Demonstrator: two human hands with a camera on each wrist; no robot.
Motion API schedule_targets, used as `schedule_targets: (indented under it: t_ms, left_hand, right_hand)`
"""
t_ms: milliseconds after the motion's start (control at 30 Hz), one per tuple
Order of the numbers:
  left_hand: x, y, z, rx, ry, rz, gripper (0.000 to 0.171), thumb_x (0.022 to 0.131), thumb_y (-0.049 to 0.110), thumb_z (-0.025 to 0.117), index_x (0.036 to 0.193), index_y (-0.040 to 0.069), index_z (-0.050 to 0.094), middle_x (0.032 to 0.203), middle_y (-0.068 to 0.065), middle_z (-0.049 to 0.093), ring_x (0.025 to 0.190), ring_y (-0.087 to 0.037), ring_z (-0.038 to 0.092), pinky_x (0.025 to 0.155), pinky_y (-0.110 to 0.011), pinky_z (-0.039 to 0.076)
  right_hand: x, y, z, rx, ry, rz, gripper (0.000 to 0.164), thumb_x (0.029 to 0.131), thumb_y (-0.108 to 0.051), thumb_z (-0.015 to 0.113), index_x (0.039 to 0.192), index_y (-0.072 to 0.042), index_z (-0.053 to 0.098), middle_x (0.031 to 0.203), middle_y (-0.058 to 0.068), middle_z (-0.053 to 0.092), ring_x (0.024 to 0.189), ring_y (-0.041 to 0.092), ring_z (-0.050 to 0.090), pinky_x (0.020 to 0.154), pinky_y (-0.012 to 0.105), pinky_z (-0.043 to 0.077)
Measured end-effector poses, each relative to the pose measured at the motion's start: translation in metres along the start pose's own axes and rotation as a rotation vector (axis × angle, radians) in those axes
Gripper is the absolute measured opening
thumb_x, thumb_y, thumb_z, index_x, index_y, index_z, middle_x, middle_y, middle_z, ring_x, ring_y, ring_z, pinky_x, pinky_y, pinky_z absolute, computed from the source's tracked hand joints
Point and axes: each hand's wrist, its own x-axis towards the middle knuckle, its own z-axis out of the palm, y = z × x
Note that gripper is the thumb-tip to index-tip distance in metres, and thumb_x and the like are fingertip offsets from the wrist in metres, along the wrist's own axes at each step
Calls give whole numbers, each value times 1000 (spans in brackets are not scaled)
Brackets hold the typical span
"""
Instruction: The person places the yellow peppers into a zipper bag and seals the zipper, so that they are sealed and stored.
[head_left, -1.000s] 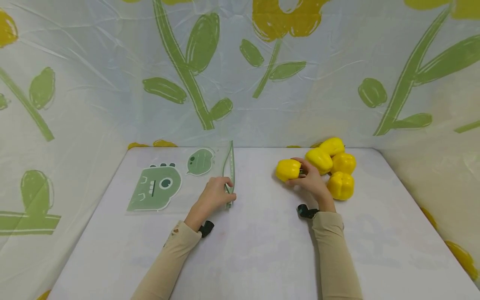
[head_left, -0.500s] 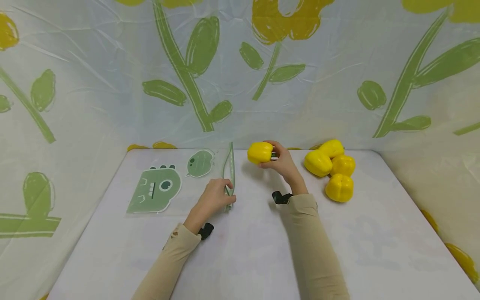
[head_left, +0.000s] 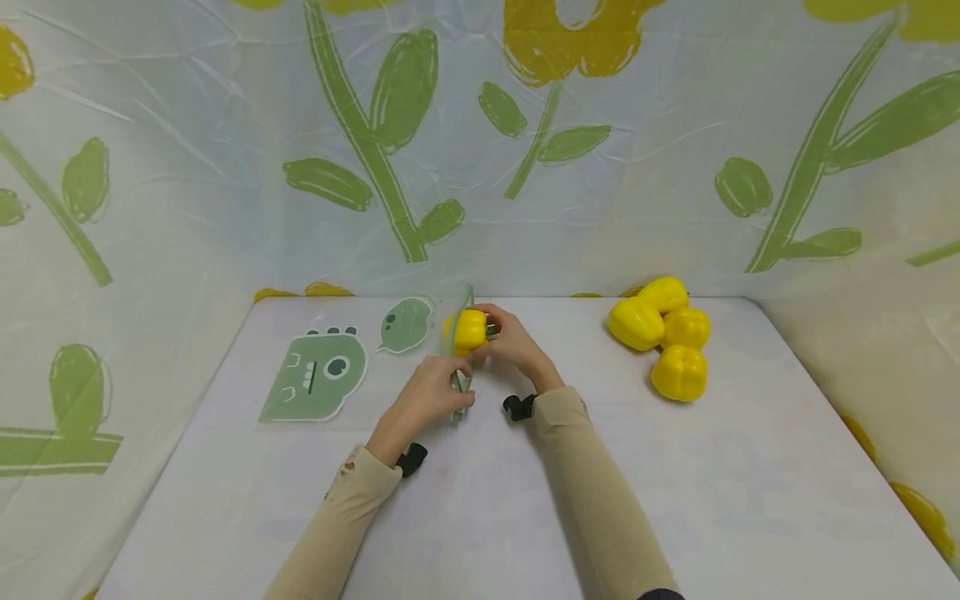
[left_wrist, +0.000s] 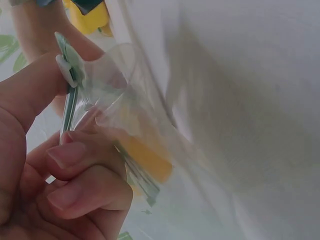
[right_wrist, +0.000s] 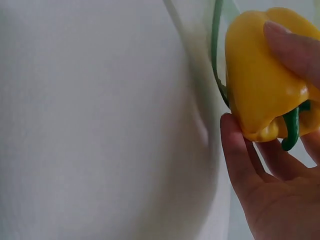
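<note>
A yellow bell pepper (head_left: pixel 470 331) with a green stem is at the mouth of a clear zip bag (head_left: pixel 311 387) printed with a green monster. Its far end lies behind the bag's green-edged rim. My right hand (head_left: pixel 517 346) grips the pepper from the stem end, as the pepper (right_wrist: pixel 265 75) in the right wrist view shows, thumb on one side and fingers on the other. My left hand (head_left: pixel 427 392) holds the near part of the bag's mouth. In the left wrist view the bag's green zip strip (left_wrist: pixel 70 107) runs between thumb and curled fingers; the pepper shows blurred through the film.
Several more yellow bell peppers (head_left: pixel 680 372) are grouped at the back right of the white table (head_left: pixel 750 467). A flower-printed sheet (head_left: pixel 660 150) rises along the back and both sides.
My right hand has carried the pepper leftward from near the other peppers to the bag's mouth. The bag's rim has spread around the pepper's end. My left hand has stayed nearly still.
</note>
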Motion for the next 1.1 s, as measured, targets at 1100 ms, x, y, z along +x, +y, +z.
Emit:
schedule_targets:
  t_ms: [1100]
  left_hand:
    - [2,-3,3,15,-28,18,23,76,11,78,97,2,72,69,1,58,56,-13,48,53,-27,41]
  right_hand:
    - [17,10,7,-99,-146,59,74,90,-16,71,155,-14,33,138,15,50,119,30,48,99,42,40]
